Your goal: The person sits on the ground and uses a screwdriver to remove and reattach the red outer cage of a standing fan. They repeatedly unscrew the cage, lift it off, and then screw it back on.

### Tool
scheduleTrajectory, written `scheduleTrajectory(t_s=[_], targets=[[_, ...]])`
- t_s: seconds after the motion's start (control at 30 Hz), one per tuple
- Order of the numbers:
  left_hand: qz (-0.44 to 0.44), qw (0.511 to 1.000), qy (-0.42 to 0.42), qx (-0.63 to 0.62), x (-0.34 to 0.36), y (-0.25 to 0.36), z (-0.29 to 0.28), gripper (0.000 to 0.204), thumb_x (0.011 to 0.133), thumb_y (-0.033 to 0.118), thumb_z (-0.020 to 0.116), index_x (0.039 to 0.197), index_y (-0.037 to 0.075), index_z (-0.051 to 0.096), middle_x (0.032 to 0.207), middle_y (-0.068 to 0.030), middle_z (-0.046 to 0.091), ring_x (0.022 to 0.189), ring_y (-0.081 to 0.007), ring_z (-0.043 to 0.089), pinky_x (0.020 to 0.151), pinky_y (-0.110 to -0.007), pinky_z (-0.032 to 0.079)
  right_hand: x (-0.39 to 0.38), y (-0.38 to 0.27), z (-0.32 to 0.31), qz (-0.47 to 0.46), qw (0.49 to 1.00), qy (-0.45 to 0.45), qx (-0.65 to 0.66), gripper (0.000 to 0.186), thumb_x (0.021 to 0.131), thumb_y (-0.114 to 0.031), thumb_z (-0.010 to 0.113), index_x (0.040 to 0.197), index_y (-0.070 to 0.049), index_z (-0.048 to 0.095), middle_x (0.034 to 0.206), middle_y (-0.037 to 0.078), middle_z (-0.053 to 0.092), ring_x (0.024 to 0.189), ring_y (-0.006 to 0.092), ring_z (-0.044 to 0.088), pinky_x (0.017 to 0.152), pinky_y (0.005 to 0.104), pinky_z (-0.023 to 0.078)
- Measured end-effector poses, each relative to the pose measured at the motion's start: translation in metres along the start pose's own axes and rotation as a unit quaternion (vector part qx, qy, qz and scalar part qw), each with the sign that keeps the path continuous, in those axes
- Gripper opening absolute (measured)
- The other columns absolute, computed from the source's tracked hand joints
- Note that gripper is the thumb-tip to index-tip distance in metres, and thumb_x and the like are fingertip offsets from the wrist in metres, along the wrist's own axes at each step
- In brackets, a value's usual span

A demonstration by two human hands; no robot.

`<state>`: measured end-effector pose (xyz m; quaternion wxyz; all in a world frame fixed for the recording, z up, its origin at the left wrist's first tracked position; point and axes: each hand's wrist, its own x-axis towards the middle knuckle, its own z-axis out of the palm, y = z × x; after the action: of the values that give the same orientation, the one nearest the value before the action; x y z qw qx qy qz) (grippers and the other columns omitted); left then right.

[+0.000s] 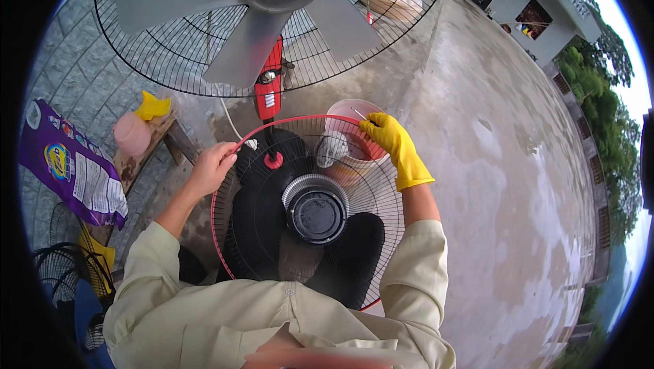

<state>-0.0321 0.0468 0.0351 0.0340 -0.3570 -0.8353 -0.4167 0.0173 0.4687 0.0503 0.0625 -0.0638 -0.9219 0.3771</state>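
Observation:
A round fan guard (293, 118) of black wire with a red rim stands over my lap, its dark centre cap (317, 218) facing me. My left hand (212, 168), bare, pinches the rim at the upper left. On the rim's upper right, my right hand (397, 149) is closed in a yellow rubber glove; a thin metal piece (359, 113) sticks out by its fingertips, of a kind I cannot make out. Beyond the guard rises the fan, with grey blades (251, 45), a black wire rear cage and a red neck (270, 81).
Behind the guard stands a pink bucket (354, 108) with a crumpled greyish thing (332, 149) near it. A wooden bench (146, 154) at left bears a pink cup (131, 134), a yellow item (152, 105) and a purple bag (71, 164). Wet concrete (504, 164) stretches right.

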Motion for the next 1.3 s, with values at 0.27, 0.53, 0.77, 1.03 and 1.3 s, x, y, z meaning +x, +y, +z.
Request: scheduleTrajectory(t_s=[0.27,0.53,0.77,1.03,1.3], targets=[[-0.038,0.994,-0.092,-0.044,0.065,-0.009,0.009,0.022,0.092,0.022,0.057,0.091,0.000,0.063,0.075,-0.0101,0.060,0.067,-0.0193,0.058,0.062,-0.034,0.044,0.002,-0.019,0.003,0.019,1.000,-0.004,-0.017,0.032,0.090,-0.029,0.064,0.098,0.002,0.067,0.075,0.007,0.065,0.068,0.0149,0.058,0.066,0.0299,0.047],[0.113,0.984,-0.120,0.067,0.129,0.005,0.046,0.025,0.090,0.026,0.058,0.094,0.002,0.065,0.091,-0.0110,0.064,0.087,-0.0320,0.061,0.076,-0.041,0.047,-0.001,-0.030,0.001,0.047,0.998,-0.027,-0.019,0.034,0.090,-0.032,0.064,0.097,0.001,0.067,0.077,0.010,0.065,0.069,0.0178,0.059,0.066,0.0315,0.047],[0.137,0.981,-0.136,0.009,0.140,-0.005,0.061,0.022,0.087,0.022,0.062,0.089,0.001,0.067,0.084,-0.0114,0.063,0.080,-0.0274,0.062,0.072,-0.036,0.049,-0.007,-0.011,0.001,0.052,0.998,-0.007,0.020,0.034,0.088,-0.033,0.065,0.097,0.000,0.068,0.080,0.014,0.068,0.073,0.0222,0.064,0.068,0.0348,0.049],[-0.026,0.955,-0.222,-0.192,0.142,-0.026,0.063,0.017,0.089,0.015,0.062,0.089,-0.001,0.070,0.075,-0.0051,0.059,0.066,-0.0124,0.058,0.059,-0.026,0.046,-0.001,-0.010,0.001,0.057,0.997,-0.040,0.040,0.032,0.087,-0.032,0.067,0.098,-0.002,0.068,0.080,0.011,0.068,0.072,0.0190,0.061,0.068,0.0335,0.048],[0.036,0.995,-0.087,-0.013,0.043,-0.022,0.024,0.022,0.091,0.021,0.056,0.094,0.000,0.065,0.082,-0.0128,0.057,0.079,-0.0306,0.058,0.070,-0.039,0.045,-0.021,0.024,-0.014,0.088,0.983,-0.045,0.154,0.024,0.089,-0.024,0.067,0.097,-0.001,0.069,0.075,0.000,0.063,0.069,0.0088,0.053,0.067,0.0238,0.044]])
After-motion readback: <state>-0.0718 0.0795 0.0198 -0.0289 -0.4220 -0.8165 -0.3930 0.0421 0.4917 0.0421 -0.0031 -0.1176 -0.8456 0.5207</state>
